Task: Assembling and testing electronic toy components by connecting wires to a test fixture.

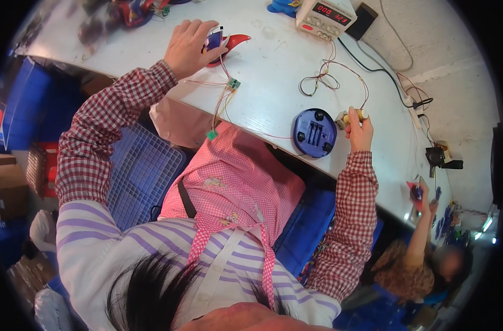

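My left hand is curled over a red and blue plastic toy part with a pointed red end, holding it on the table. Thin wires run from that part to a small green circuit board. A second green board hangs by wires over the table's near edge. In my right hand a small pale-yellow cylindrical piece is pinched, with thin wires leading away from it. Just left of that hand lies a round blue base with black feet or wheels and slots in its middle.
A white power supply with a lit red display stands at the back, a blue object beside it. Looped thin wires lie mid-table. Blurred toy parts sit far left. At right, another person's hand holds a similar part.
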Demonstrator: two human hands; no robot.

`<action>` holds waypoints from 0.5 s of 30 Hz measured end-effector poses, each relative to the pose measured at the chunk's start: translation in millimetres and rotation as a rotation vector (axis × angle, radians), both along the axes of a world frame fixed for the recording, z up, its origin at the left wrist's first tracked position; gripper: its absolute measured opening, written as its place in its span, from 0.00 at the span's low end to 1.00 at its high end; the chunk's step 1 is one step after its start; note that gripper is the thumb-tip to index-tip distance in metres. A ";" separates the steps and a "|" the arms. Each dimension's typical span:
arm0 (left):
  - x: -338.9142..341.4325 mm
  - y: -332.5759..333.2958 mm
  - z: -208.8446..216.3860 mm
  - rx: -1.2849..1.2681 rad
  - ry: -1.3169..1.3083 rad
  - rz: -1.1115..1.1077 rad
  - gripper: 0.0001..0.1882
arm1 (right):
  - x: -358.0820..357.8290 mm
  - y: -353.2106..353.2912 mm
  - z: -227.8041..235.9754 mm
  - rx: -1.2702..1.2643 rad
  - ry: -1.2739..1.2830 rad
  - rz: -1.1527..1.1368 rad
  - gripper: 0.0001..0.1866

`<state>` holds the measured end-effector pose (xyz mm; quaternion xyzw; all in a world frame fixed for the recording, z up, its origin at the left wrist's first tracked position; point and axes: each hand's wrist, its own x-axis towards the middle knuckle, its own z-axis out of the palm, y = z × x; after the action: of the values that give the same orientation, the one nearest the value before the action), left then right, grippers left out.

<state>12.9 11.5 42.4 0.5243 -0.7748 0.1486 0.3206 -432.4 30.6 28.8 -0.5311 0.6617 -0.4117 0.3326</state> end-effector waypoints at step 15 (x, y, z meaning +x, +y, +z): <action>-7.3 -54.6 1.9 0.278 0.229 -0.062 0.10 | -2.8 -3.4 -6.8 -0.026 -0.019 0.013 0.20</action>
<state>5.5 -43.1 44.3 0.5529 -0.7621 -0.0308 0.3355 -435.2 27.2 22.0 -0.5357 0.6497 -0.4232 0.3343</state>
